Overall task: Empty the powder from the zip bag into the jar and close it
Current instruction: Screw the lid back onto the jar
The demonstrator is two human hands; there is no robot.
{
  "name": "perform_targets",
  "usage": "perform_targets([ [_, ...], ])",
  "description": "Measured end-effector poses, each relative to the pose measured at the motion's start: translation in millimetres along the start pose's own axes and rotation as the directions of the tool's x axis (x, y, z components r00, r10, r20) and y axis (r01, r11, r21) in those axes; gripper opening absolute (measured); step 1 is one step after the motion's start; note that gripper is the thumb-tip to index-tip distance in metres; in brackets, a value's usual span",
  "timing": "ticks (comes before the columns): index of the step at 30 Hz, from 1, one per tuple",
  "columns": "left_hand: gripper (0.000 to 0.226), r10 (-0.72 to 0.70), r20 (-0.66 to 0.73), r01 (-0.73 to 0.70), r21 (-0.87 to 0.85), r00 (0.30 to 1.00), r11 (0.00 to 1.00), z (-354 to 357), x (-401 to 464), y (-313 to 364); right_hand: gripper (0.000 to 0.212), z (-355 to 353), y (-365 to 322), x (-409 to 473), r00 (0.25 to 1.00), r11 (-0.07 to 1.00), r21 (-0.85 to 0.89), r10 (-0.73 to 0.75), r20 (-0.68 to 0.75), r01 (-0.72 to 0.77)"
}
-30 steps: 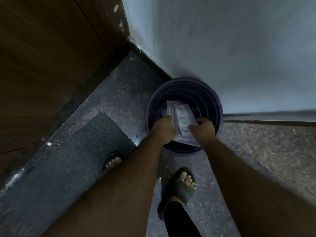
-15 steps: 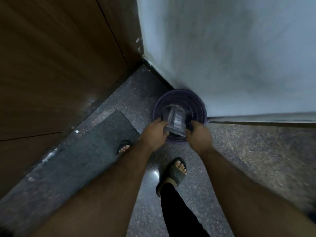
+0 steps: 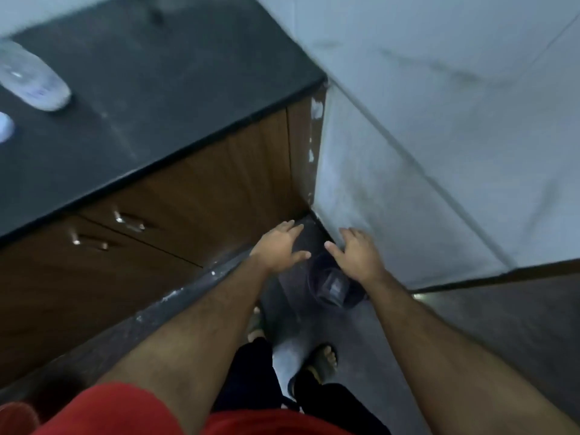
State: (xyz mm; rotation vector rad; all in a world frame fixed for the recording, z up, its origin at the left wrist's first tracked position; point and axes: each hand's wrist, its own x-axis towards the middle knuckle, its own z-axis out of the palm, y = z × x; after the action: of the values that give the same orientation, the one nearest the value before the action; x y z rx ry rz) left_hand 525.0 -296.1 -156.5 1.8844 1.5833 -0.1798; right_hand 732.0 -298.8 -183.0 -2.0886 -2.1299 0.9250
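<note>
The clear zip bag [image 3: 332,288] lies inside a dark purple bin [image 3: 353,301] on the floor by the wall. High above the bin, my left hand [image 3: 279,246] is spread with straight fingers and holds nothing. My right hand [image 3: 356,254] is beside it, fingers also spread and empty, partly covering the bin's rim. No jar can be made out for certain; a blurred clear container [image 3: 31,78] lies on the dark counter at the far left.
A black countertop [image 3: 157,89] over wooden cabinet doors [image 3: 188,208] runs along the left. A pale wall [image 3: 439,152] stands on the right. My feet in sandals [image 3: 323,364] are on the grey floor beside a dark mat.
Both hands let go of the zip bag, which now lies in the bin. The hands lifted and opened, and the view rose to show the counter.
</note>
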Motion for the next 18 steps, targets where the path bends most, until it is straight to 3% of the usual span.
perform_targets([
  [9,0.082,-0.081,-0.371,0.084,-0.009,0.925,0.996,-101.5,-69.2,-43.4,0.069,-71.0,-117.3,9.1,0.95,0.95,-0.126,-0.297,-0.096,0.284],
  [18,0.08,-0.203,-0.546,0.195,-0.072,0.813,0.978,-201.1,-123.1,-153.6,0.068,-91.5,-269.0,56.1,0.872,0.884,-0.134,-0.466,-0.151,0.449],
])
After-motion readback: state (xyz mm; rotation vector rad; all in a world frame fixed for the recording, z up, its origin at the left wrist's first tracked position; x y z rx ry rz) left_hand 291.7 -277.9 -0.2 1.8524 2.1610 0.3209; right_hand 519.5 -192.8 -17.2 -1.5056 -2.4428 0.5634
